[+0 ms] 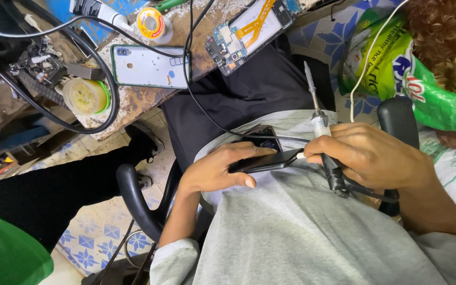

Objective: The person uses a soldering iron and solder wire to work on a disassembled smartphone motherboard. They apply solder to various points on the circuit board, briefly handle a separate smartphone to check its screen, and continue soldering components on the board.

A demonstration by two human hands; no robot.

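Grey sweatshirt [312,232] fills the foreground; above it the left hand [220,171] clasps a dark phone [262,158] edge-on. Touching the phone's right end, the right hand [370,155] grips a soldering iron [320,132], tip upward.

Green plastic package [397,63] upper right; dark phone screen [264,141] in lap.
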